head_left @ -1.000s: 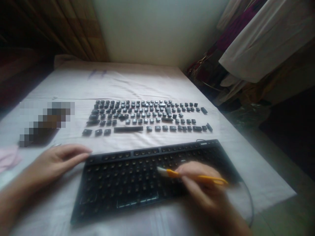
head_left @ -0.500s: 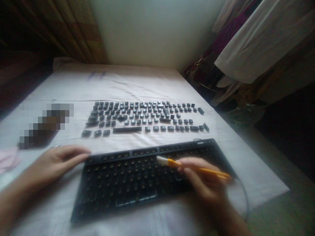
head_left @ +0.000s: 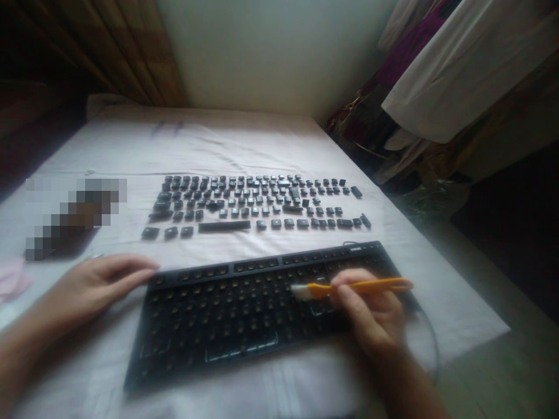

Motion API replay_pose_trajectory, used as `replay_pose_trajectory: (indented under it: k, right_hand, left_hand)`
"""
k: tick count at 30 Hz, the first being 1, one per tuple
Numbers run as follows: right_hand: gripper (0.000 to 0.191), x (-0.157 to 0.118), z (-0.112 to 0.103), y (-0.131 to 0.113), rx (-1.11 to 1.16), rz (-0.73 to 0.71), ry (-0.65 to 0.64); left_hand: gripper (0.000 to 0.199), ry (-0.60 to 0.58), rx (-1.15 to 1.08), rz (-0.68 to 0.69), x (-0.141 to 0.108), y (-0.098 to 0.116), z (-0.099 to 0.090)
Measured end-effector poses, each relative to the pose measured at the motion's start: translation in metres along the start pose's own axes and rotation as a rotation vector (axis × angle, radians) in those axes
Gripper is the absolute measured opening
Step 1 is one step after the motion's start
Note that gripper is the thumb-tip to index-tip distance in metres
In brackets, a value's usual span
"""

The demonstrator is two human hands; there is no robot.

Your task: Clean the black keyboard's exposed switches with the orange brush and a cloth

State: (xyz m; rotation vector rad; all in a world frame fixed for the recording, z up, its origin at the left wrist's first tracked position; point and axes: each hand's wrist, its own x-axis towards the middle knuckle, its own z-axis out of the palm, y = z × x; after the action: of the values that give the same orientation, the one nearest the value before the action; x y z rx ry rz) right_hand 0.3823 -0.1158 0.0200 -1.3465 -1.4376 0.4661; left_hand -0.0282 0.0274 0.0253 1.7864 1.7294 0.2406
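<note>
Keyboard (head_left: 192, 320) without its keys, lower middle of the frame, a brush (head_left: 367, 286) held over it.

From where I stand, the loose keys (head_left: 250, 202) lie in rows on the white cloth (head_left: 244, 139) at mid-frame, so taking them off looks done; I make out none seated on the base, and brushing looks underway, with refitting apparently left. The right hand (head_left: 371, 308) pinches the brush between thumb and fingers; the left hand (head_left: 105, 282) has thumb and forefinger close together at the keyboard's upper-left corner, gripping or merely resting, I cannot tell. Blur hides whether the bristles touch and how much dirt remains. The right hand covers part of the keyboard, both forearms run out of frame, and blocky pixels mask a dark object (head_left: 81, 218) at left.
</note>
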Motion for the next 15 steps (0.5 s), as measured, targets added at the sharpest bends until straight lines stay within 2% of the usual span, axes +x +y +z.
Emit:
replay_pose_trajectory:
  k: [10,13,15]
  right_hand:
    - [0.012,0.0038,0.0038,0.0034,-0.04,-0.128,-0.112]
    - [0.011,0.002,0.0044,0.0024,0.009,-0.113,-0.12]
    - [0.01,-0.0003,0.0038,0.0014,0.05,-0.068,-0.076]
  left_hand:
    - [0.074,-0.001,0.005,0.011,0.0014,-0.0034,0.0013]
    - [0.074,0.0,0.009,0.016,0.0018,-0.0055,0.0014]
    - [0.075,0.005,0.006,0.018,0.002,-0.0067,0.0017]
